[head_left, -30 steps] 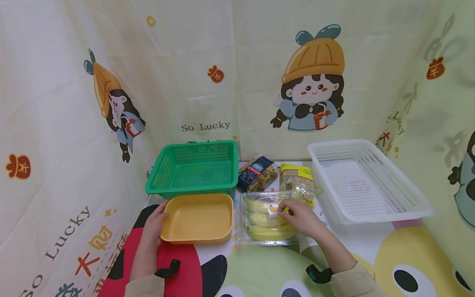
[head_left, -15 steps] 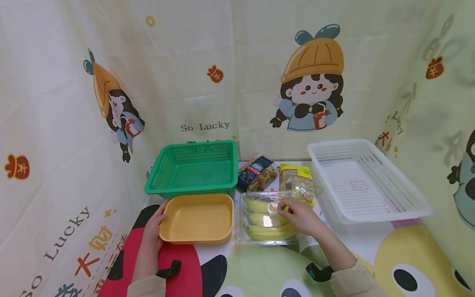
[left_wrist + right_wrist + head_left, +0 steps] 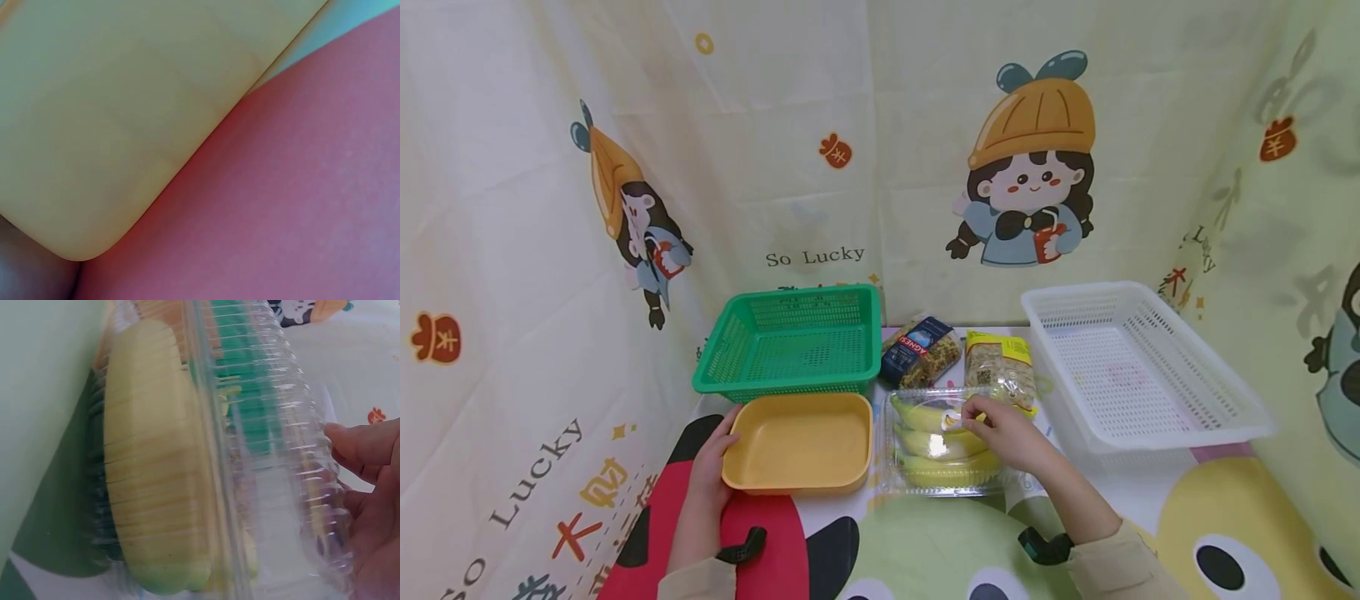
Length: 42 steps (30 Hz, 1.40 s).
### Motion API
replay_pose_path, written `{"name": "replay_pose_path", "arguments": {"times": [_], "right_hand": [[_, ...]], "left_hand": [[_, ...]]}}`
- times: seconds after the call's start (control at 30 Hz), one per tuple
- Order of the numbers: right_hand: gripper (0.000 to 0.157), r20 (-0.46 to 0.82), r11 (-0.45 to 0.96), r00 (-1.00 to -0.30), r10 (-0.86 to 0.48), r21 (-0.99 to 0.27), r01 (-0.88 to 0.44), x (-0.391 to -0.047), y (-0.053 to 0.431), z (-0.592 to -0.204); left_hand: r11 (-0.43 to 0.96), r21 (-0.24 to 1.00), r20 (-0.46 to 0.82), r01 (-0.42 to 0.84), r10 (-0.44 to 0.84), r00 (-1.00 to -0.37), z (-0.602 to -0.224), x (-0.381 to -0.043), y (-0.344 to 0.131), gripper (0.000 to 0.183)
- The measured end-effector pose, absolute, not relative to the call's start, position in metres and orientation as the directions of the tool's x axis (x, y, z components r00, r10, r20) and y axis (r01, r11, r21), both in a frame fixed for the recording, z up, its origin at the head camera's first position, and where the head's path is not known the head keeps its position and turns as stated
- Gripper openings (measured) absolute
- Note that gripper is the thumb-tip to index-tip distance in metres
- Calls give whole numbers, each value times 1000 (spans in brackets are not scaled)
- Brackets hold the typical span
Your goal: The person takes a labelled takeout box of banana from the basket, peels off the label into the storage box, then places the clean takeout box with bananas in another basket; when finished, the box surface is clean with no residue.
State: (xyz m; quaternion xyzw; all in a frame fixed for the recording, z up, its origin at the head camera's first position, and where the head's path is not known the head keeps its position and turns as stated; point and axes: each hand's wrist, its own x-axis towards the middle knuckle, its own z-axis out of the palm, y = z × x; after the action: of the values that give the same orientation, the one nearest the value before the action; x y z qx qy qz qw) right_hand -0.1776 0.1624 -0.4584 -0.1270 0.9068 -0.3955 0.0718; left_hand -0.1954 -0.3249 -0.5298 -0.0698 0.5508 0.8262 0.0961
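1. The right hand (image 3: pixel 1003 435) pinches a sticker (image 3: pixel 951 419), finger and thumb together, over the clear box (image 3: pixel 955 490). That box sits in front of two food bags (image 3: pixel 925 350) by the table's (image 3: pixel 925 537) back edge.
2. The left hand (image 3: pixel 703 465) holds the yellow tub (image 3: pixel 801 485), closer to the left edge.
3. Bananas (image 3: pixel 917 414) are already boxed; I can't tell if the sticker is all stuck down.
4. Big cartoon shapes cover the table; printed curtains (image 3: pixel 917 208) hang around it.
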Motion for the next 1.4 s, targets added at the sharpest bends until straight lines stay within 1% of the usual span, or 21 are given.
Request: {"name": "replay_pose_path", "arguments": {"times": [0.2, 0.5, 0.7, 0.9, 1.13, 1.33, 1.4], "right_hand": [[5, -22, 633, -955, -294, -753, -178, -180, 164, -455], [5, -57, 599, -963, -264, -792, -117, -182, 160, -448], [12, -63, 587, -963, -262, -802, -107, -182, 163, -446], [8, -50, 595, -961, -271, -794, -126, -182, 166, -445], [5, -18, 561, -961, -274, -815, -145, -185, 163, -446], [11, -15, 535, -966, -257, -835, -129, -186, 161, -443], [16, -18, 519, -967, -256, -846, -122, -187, 161, -442]], "left_hand": [[-375, 898, -217, -229, 74, -973, -534, -196, -326, 54], [-378, 899, -205, -221, 83, -975, -534, -194, -326, 54], [-367, 902, -215, -228, 75, -974, -534, -194, -326, 54], [-368, 900, -226, -234, 67, -972, -534, -195, -325, 54], [-376, 895, -237, -241, 56, -970, -533, -195, -324, 54], [-394, 885, -250, -250, 51, -967, -532, -195, -323, 54], [-405, 879, -251, -251, 54, -967, -532, -195, -323, 54]]}}
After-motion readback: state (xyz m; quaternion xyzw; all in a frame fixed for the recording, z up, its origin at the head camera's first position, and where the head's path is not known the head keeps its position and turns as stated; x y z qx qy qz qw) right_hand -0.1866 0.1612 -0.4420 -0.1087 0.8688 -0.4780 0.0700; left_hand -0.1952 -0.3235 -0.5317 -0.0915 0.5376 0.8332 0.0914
